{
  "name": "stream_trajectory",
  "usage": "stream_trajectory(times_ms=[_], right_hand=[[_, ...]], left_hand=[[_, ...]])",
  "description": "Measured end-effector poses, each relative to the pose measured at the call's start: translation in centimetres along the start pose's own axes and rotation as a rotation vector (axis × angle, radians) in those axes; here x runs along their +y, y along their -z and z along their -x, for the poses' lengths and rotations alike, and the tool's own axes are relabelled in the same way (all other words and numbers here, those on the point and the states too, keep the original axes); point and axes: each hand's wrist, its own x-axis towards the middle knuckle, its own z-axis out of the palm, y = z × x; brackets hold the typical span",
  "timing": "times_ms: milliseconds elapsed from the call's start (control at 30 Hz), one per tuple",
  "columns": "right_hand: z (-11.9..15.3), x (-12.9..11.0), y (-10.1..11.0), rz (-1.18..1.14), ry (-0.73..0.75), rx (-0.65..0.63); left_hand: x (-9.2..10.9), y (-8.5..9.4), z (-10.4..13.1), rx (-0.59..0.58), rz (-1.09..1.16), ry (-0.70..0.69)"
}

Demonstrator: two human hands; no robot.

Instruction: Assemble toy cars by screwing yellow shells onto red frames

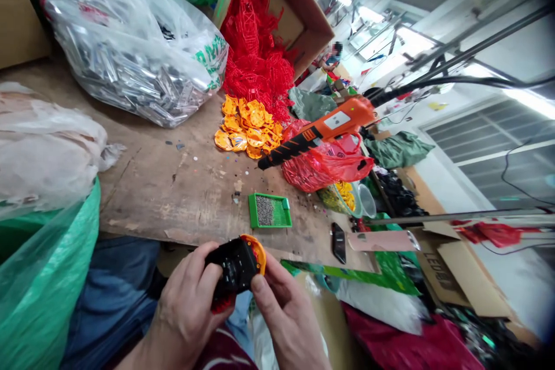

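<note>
My left hand [186, 295] is closed around a black plastic housing [234, 269], its thumb lying across the face, with a bit of red showing underneath. An orange curved plastic piece [256, 250] sits against the housing's right end. My right hand [284, 312] pinches that orange piece and the housing's corner between thumb and fingers. Just beyond my hands, a green tray [281, 218] holds many small grey screws [264, 210]. Above the table hangs an orange and black electric screwdriver [321, 130], pointing down to the left.
Orange plastic pieces [251, 127] lie heaped before red plastic frames [260, 69] spilling from a cardboard box [312, 34]. A clear bag [143, 58] of silvery parts stands at the back left. A red bag [312, 167], a basket [342, 199] and a phone [339, 243] are on the right.
</note>
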Motion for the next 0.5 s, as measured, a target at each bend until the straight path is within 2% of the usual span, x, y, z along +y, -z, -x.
stream_trajectory(times_ms=[167, 500], right_hand=[[-0.8, -0.7, 0.2, 0.041, -0.064, 0.008], [-3.1, -0.2, 1.3, 0.170, -0.219, -0.001]], left_hand=[[0.5, 0.0, -0.1, -0.029, -0.120, -0.053], [0.6, -0.7, 0.0, -0.067, -0.272, -0.153]])
